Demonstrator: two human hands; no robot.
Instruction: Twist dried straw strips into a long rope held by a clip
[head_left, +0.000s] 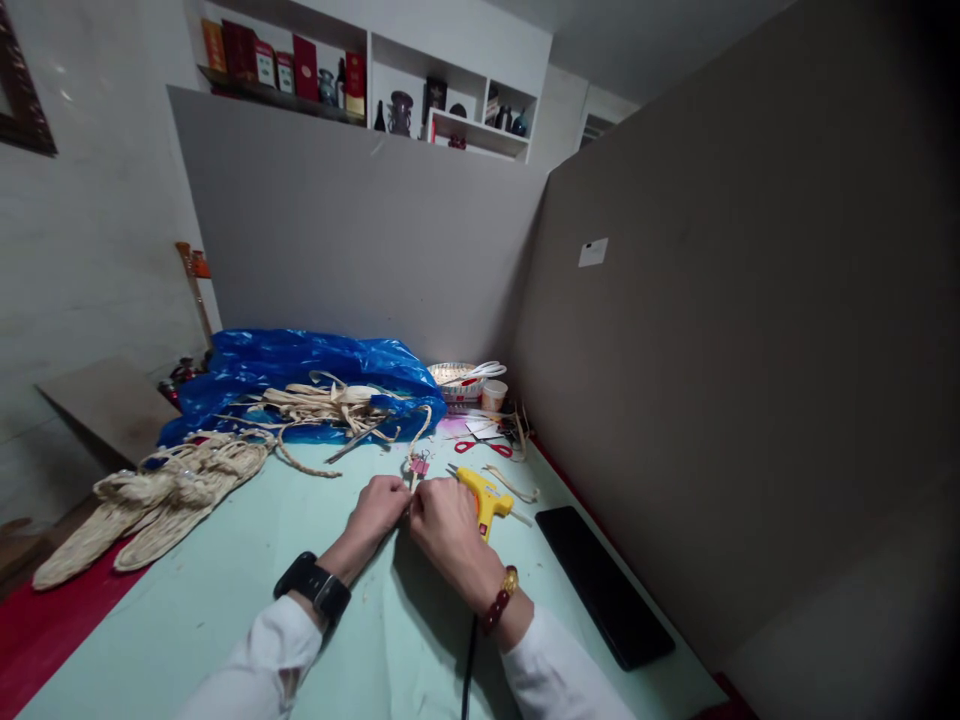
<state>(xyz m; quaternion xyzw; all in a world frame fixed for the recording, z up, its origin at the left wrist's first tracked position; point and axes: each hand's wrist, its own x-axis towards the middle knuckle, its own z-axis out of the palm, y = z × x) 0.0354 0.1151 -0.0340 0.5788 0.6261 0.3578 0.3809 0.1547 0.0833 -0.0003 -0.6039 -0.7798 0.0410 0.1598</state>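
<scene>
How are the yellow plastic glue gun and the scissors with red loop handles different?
The yellow plastic glue gun is chunky, while the red-handled scissors look thinner, with two finger loops. The glue gun lies beside the person's right hand, which partly covers it; the scissors lie farther back, uncovered by that hand. Both lie on the pale green tabletop.

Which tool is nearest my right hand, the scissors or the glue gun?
The yellow glue gun: it lies right beside your right hand, while the red-handled scissors lie farther back on the table.
</scene>
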